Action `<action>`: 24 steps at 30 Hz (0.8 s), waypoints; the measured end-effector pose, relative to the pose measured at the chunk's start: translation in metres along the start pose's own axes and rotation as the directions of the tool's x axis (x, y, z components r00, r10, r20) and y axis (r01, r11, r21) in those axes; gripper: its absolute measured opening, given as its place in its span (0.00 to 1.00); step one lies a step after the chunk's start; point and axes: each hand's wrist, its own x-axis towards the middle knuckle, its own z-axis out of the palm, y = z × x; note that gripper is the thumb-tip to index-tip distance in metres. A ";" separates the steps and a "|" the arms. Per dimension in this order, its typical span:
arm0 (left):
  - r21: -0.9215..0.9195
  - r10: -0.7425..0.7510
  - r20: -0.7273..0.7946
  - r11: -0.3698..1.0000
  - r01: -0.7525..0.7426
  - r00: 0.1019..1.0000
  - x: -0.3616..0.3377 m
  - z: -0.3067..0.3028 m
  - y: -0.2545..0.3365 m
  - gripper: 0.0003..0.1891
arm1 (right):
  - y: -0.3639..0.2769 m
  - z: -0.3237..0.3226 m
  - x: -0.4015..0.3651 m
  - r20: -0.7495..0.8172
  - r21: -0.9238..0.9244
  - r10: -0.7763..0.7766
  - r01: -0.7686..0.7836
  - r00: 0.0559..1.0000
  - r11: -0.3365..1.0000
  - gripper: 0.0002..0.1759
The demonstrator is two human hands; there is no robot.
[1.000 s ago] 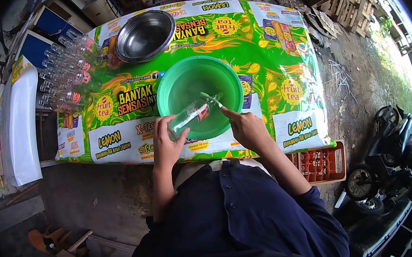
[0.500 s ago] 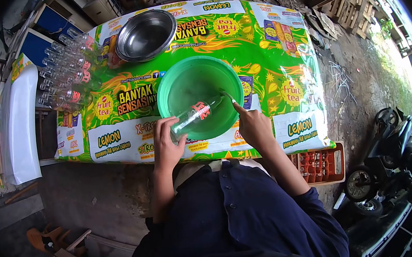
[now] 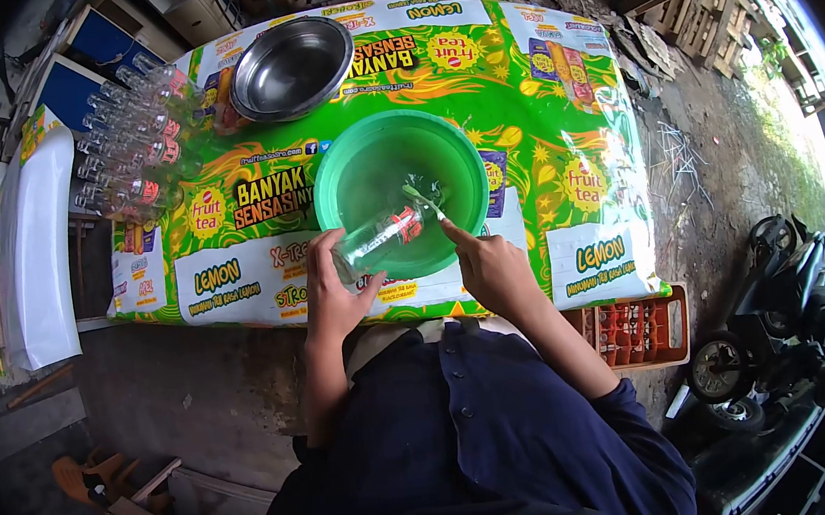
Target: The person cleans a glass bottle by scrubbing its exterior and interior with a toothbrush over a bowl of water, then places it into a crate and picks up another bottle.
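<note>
Head view: left hand (image 3: 334,291) grips glass bottle (image 3: 378,241) by base, neck angled forward-right toward toothbrush (image 3: 423,199) gripped in right hand (image 3: 496,267).

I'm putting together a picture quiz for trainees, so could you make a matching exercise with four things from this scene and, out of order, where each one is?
Things
1. Glass bottle with red print
2. Small brush
3. Metal bowl
4. Red crate

Places
A. On the table, beyond the green basin and toward the left
B. In the right hand
C. By the table's near right corner
D. In the left hand

Right pairs: 1-D, 2-B, 3-A, 4-C
</note>
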 end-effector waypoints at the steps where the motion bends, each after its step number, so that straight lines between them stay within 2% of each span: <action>1: -0.019 -0.013 0.012 1.000 0.014 1.000 0.000 0.001 -0.002 0.25 | 0.000 0.000 -0.002 0.007 0.001 0.016 -0.016 1.000 1.000 0.22; 2: -0.037 -0.026 0.023 0.999 0.027 0.999 0.000 0.002 -0.006 0.24 | 0.001 -0.001 -0.003 0.013 0.001 0.031 -0.031 0.999 1.000 0.22; 3: -0.054 -0.039 0.033 0.998 0.041 0.999 -0.001 0.002 -0.009 0.24 | 0.007 0.003 -0.001 -0.011 -0.083 0.052 -0.053 0.999 0.995 0.22; 6: 0.002 0.054 0.079 0.999 -0.055 0.995 -0.002 0.001 -0.013 0.26 | 0.019 0.005 0.002 -0.025 -0.152 0.143 -0.145 0.989 0.978 0.22; 9: 0.050 0.080 0.062 0.995 -0.083 0.995 -0.005 0.006 -0.014 0.26 | 0.013 0.001 -0.007 -0.034 -0.168 0.217 -0.220 0.976 0.961 0.21; 12: 0.024 0.030 -0.032 0.999 -0.029 0.999 -0.005 0.010 -0.011 0.24 | 0.004 -0.001 -0.018 0.035 -0.144 0.217 -0.210 0.976 0.967 0.21; 17: 0.037 0.025 0.031 0.999 -0.026 0.999 0.002 0.007 -0.016 0.25 | -0.020 -0.005 -0.035 -0.001 0.093 0.018 -0.018 1.000 0.996 0.26; 20: 0.027 0.029 0.041 0.999 -0.030 0.999 0.002 0.008 -0.015 0.24 | -0.014 0.014 -0.020 -0.015 0.023 0.005 -0.005 1.000 1.000 0.27; 24: 0.009 0.010 0.039 1.000 -0.011 0.999 0.001 0.009 -0.014 0.23 | -0.004 0.019 0.001 -0.023 0.030 0.106 -0.106 0.994 0.994 0.24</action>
